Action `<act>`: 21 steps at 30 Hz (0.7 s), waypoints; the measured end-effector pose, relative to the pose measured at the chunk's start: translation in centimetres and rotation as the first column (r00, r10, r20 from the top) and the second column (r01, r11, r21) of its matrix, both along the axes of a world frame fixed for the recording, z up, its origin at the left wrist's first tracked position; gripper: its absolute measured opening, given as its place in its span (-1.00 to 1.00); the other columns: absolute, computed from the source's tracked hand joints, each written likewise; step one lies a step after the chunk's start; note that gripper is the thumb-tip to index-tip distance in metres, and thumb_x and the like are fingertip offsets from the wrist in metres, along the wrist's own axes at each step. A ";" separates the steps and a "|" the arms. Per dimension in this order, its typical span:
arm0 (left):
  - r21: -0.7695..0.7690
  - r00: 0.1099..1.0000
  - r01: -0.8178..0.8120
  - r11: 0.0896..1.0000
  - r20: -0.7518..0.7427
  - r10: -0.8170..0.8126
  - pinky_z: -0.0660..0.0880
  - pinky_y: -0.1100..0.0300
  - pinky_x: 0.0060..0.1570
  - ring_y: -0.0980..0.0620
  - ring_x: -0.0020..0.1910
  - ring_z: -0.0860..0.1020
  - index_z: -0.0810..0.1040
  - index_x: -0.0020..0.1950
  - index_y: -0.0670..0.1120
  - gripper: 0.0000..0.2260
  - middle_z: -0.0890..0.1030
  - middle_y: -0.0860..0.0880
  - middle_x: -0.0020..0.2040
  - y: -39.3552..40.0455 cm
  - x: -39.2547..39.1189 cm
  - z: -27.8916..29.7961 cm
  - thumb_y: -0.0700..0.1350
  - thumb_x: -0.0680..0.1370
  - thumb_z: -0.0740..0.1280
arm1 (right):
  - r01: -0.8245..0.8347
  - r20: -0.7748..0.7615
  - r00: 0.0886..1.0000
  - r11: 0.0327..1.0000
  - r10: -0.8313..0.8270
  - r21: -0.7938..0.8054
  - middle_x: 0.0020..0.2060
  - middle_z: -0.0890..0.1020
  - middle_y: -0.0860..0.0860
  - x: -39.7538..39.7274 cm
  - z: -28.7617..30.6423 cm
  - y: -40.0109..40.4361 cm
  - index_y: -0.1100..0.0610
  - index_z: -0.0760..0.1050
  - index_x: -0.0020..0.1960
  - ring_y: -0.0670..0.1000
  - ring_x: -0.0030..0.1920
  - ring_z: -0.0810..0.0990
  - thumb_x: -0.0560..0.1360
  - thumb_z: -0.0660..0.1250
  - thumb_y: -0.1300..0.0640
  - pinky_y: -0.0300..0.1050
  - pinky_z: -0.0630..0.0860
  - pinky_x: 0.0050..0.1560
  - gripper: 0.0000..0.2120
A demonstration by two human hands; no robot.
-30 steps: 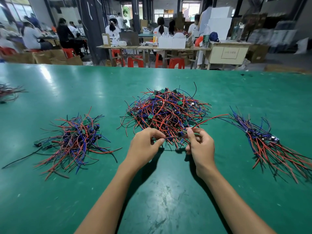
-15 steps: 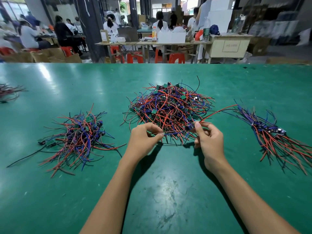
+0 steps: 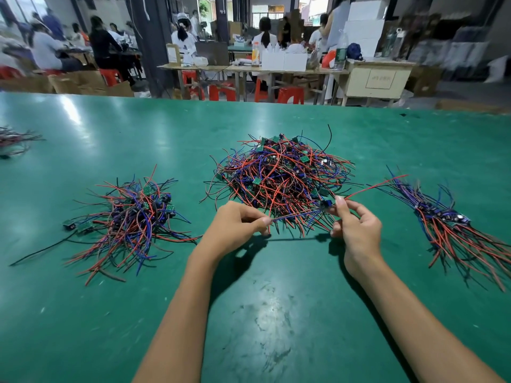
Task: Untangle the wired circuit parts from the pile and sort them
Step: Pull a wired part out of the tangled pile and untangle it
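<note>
A tangled pile of red, blue and black wires with small green circuit boards lies in the middle of the green table. At its near edge my right hand pinches one small circuit part, whose red wire runs off to the right. My left hand pinches the far ends of that part's blue and red wires, which stretch between both hands. A looser heap of wired parts lies to the left. On the right lies a bundle of parts with their wires lined up.
A small clump of wires sits at the table's far left edge. Beyond the table stand wooden workbenches, red stools and several seated people.
My two hands have drawn further apart, my right hand going right, so the part's wires now stretch taut between them at the pile's near edge.
</note>
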State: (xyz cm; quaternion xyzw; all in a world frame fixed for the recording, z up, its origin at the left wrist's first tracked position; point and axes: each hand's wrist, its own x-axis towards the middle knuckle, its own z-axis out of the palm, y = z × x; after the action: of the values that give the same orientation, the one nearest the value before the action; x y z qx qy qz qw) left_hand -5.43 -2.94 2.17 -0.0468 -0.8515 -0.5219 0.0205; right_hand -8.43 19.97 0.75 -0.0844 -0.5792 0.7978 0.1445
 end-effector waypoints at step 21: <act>0.508 0.929 0.212 0.835 0.161 -0.333 0.63 0.19 -0.08 -0.14 -0.08 0.73 0.68 0.19 -0.16 -0.70 0.73 -0.19 0.03 4.2 1.2 1.1 0.02 0.59 0.40 | -0.386 0.031 0.918 0.872 0.396 0.299 -0.32 0.69 -0.05 3.3 1.3 -1.0 0.10 0.73 -0.13 -0.19 -0.40 0.50 0.46 0.49 0.08 -0.38 0.38 -0.43 -0.91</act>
State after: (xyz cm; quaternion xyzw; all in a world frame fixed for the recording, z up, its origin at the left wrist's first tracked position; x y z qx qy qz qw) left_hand -4.25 1.27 3.23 -0.0977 -0.6750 -0.7163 -0.1477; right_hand -5.16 18.93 2.09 0.0697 -0.6960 0.7146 0.0004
